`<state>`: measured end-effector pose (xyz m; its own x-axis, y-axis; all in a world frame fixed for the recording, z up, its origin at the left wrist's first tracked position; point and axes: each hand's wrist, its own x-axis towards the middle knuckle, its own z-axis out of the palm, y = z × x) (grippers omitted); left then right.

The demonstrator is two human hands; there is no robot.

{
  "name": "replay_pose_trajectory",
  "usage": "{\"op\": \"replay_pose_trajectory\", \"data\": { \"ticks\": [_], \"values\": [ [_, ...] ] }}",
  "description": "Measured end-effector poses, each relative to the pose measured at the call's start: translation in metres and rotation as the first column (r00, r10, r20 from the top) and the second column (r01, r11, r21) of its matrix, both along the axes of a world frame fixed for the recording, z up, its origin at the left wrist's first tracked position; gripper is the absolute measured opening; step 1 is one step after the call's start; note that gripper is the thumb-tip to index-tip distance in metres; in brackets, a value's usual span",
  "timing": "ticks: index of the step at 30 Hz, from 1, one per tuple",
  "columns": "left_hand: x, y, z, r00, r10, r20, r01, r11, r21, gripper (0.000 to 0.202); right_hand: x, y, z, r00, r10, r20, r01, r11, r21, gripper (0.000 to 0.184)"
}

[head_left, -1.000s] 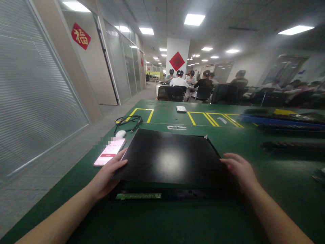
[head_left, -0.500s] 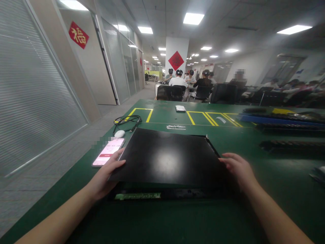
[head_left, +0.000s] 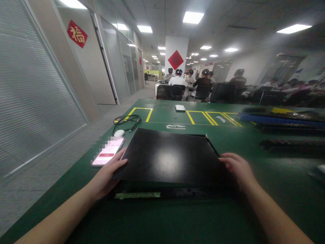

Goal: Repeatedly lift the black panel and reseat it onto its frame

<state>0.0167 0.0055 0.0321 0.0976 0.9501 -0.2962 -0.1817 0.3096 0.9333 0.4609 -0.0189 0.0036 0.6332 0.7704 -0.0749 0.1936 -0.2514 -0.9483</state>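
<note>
A glossy black screen panel (head_left: 167, 152) spans the space between my hands, with a bright reflection at its middle. My left hand (head_left: 108, 178) grips its left edge, thumb on top and fingers underneath. At the right edge, my right hand (head_left: 237, 167) pinches with thumb and fingertips; its lower fingers are partly hidden in shadow. Beneath the panel lies a black frame (head_left: 182, 193), showing along the near side and at the far right corner. The panel sits slightly askew over it. A green circuit strip (head_left: 137, 195) shows at the frame's near left.
Left of the panel lie a lit phone (head_left: 108, 152), a white mouse-like object (head_left: 119, 133) and a coiled black cable (head_left: 128, 122). Blurred dark parts and a blue tray (head_left: 261, 118) occupy the right. A small white item (head_left: 180, 107) lies far back. Several people sit beyond the green table (head_left: 162, 223).
My left hand and the panel's near left corner have shifted slightly to the right. My right hand stays nearly still at the right edge.
</note>
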Motion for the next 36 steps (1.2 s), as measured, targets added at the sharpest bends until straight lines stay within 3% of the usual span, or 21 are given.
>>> {"op": "replay_pose_trajectory", "data": {
  "ticks": [36],
  "values": [
    [-0.002, 0.004, -0.0031, 0.999, -0.045, 0.029, 0.046, 0.998, -0.041, 0.081, 0.0008, 0.0009, -0.0054, 0.979, 0.083, 0.187, -0.067, 0.994, -0.09, 0.032]
  ]
}}
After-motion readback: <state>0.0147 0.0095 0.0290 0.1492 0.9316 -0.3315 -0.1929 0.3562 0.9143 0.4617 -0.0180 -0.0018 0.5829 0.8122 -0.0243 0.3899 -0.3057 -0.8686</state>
